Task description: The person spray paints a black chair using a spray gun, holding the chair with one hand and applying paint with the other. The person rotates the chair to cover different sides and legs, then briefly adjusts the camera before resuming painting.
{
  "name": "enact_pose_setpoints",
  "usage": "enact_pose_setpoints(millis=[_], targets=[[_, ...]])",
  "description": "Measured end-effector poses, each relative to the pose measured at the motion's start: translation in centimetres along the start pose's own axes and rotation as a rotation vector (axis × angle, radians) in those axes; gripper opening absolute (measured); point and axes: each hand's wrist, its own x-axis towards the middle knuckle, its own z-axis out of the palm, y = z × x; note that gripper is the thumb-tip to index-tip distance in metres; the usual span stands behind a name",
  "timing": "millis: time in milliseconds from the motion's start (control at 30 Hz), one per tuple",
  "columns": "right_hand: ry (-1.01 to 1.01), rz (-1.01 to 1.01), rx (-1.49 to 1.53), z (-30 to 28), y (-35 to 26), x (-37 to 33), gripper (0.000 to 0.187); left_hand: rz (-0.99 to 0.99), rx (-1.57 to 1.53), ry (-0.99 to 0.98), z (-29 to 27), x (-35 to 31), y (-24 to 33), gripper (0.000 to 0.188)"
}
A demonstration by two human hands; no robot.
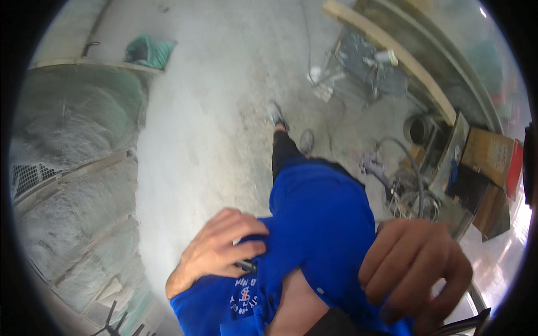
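My left hand (224,243) is at the chest of the blue shirt (322,207) I wear. Its fingers and thumb are bent together around a fold of the blue cloth. A small dark object (245,266) pokes out just under the thumb, beside the printed emblem on the shirt; its kind is unclear. On the other side of the open collar, my right hand (417,269) is raised close to the camera with its fingers curled in. Whatever lies inside those fingers, if anything, is hidden.
Under my feet is a dusty concrete floor (190,140). Dusty, sheet-covered panels (78,112) line the left side, with a green bag (151,51) beyond them. To the right are a spray gun (376,168) with a coiled hose (417,204), cardboard boxes (488,154) and a wooden beam (400,47).
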Motion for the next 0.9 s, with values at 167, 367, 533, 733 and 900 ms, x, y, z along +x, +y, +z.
enact_pose_setpoints(millis=[167,367,533,733,900], targets=[[-0.065,-0.171,0.046,-1.0,1.7,-1.0,0.037,0.038,0.062,-0.009,-0.8,-0.7,1.2,0.029],[-0.029,0.047,-0.01,-2.0,1.4,-1.7,0.035,0.027,0.248,0.034,-0.6,-1.1,1.4,0.032],[-0.126,0.15,-0.251,-3.7,2.7,-1.6,0.03,-0.194,0.345,-0.09,0.2,-0.2,3.2,0.048],[-0.332,0.653,-0.672,-5.6,10.3,-1.2,0.031,-0.262,0.156,-0.208,-0.3,0.8,5.2,0.052],[-1.058,0.898,-0.617,-6.5,15.8,-3.7,0.035,-0.184,-0.019,-0.125,-0.5,1.0,4.8,0.05]])
